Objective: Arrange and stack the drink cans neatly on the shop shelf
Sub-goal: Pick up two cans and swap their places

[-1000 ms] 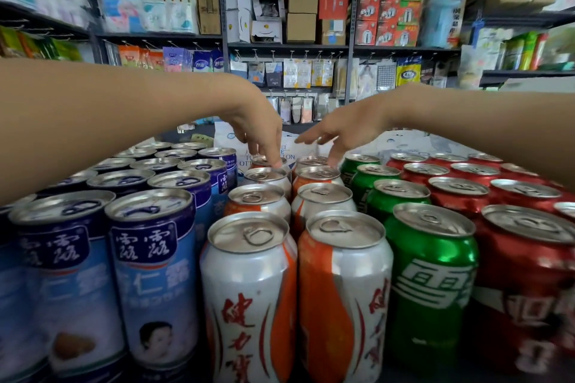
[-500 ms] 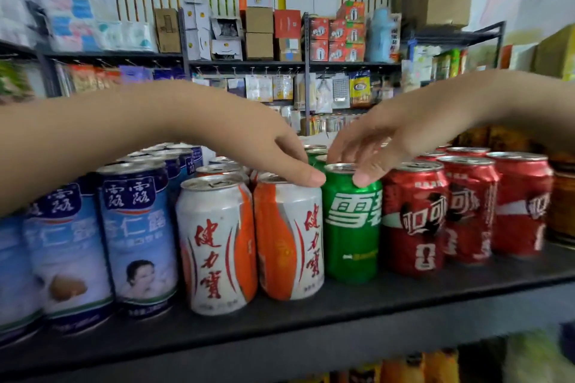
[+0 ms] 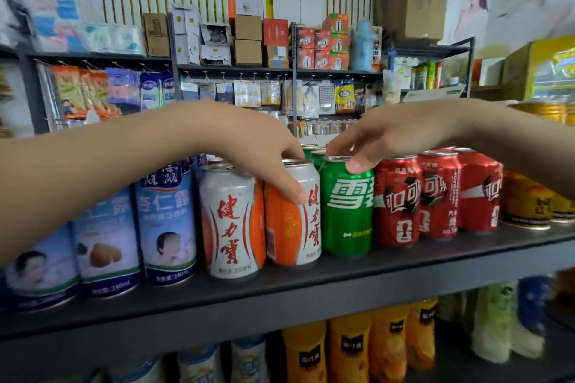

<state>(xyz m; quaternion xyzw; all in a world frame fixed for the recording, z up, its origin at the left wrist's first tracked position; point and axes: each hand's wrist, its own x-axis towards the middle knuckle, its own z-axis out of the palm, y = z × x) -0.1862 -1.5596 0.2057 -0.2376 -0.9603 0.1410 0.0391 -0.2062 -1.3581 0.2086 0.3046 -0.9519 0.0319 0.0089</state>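
Two front-row cans are held: the left hand (image 3: 264,149) grips the orange can (image 3: 286,227) over its top, the right hand (image 3: 389,137) pinches the rim of the green can (image 3: 345,218).

Soft, even light fills the scene, with no hard shadows. The left hand (image 3: 249,149) and right hand (image 3: 389,140) throw only faint shade on the orange-and-white can (image 3: 292,227) and green can (image 3: 347,211) under them, whose lids carry a dull sheen. Below the hands the shelf (image 3: 280,292) front is dark, and the bottles (image 3: 348,348) beneath it sit in dim, blurred shade. Far to the left of the left hand the packets (image 3: 56,28) smear. The wide lens bows the shelf edge and stretches whatever lies toward the frame sides.
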